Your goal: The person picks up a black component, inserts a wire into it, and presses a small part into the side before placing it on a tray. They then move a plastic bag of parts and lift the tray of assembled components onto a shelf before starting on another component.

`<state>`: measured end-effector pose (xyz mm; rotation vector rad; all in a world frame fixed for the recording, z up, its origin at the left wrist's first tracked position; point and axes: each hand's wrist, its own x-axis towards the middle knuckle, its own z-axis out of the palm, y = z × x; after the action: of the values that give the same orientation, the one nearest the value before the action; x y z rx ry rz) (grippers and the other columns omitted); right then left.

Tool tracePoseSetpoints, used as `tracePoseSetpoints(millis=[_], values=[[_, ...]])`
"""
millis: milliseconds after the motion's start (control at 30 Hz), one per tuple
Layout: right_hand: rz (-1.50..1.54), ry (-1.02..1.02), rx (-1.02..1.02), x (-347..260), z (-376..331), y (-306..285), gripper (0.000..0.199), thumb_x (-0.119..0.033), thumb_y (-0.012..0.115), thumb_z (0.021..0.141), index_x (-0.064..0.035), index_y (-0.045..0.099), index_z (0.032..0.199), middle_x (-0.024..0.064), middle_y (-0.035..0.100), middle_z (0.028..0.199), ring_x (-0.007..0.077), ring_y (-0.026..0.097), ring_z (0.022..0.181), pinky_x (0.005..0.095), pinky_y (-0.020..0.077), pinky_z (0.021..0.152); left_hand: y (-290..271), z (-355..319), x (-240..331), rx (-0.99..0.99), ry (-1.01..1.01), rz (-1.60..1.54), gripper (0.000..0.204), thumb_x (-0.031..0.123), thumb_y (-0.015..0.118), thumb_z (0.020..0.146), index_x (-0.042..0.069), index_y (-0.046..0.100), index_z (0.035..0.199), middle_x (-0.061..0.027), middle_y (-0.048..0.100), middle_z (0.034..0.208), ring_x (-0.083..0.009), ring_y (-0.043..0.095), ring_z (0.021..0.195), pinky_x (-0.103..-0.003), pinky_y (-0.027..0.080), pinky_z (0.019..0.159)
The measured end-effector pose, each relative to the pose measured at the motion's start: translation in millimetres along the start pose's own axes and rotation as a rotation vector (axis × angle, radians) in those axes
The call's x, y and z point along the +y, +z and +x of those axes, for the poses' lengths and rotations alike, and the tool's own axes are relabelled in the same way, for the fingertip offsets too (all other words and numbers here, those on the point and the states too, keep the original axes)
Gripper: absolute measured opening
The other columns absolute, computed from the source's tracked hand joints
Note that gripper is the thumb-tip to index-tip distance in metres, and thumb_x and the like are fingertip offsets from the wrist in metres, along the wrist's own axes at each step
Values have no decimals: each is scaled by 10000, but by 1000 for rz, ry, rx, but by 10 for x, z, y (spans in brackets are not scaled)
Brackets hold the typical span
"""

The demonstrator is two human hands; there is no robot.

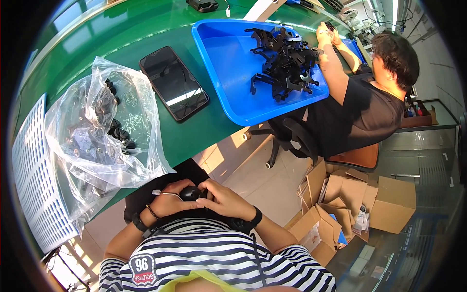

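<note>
Both hands meet over the lap, below the table edge. Left hand (168, 202) and right hand (226, 199) close round a small black part (190, 193); fingers hide most of it, shape unclear. Clear plastic bag (97, 131) of dark parts lies just above on the green table (146, 34), contents blurred. Black phone (173, 82) beside it.
</note>
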<state>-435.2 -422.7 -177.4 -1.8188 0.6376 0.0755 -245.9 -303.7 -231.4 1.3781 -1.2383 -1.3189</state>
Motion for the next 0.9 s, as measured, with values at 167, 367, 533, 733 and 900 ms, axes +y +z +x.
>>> tracePoseSetpoints(millis=[167,367,533,733,900], values=[[-72,-111,101,154,60,116,311,-254,661,985,2,579,1143,86,581,862,156,593,680,312,495,643,3,3,-20,4,-10,22,499,355,896,767,19,653,1045,-99,665,938,-221,652,838,-345,521,757],[60,-106,-21,93,23,-12,290,-226,649,989,2,570,1150,91,571,894,155,599,683,302,496,646,0,-5,-14,6,-20,-1,496,356,893,771,20,653,1047,-98,667,938,-227,656,842,-343,521,756],[-24,-84,59,161,33,90,281,-210,649,990,2,569,1156,98,565,949,152,602,690,299,505,654,9,19,-21,2,-36,12,511,360,897,764,25,652,1062,-100,669,939,-235,661,849,-341,524,765],[18,-46,-3,30,8,23,299,-206,649,982,18,555,1156,133,558,1003,208,619,719,341,508,682,1,8,-24,-24,6,6,534,361,903,751,29,649,1082,-103,670,962,-237,664,881,-349,525,791],[-4,-52,-13,87,30,59,322,-216,657,976,26,547,1159,147,548,1021,226,619,714,361,505,691,-6,18,-10,-27,19,56,528,335,910,738,27,651,1080,-106,671,990,-245,668,912,-352,525,814]])
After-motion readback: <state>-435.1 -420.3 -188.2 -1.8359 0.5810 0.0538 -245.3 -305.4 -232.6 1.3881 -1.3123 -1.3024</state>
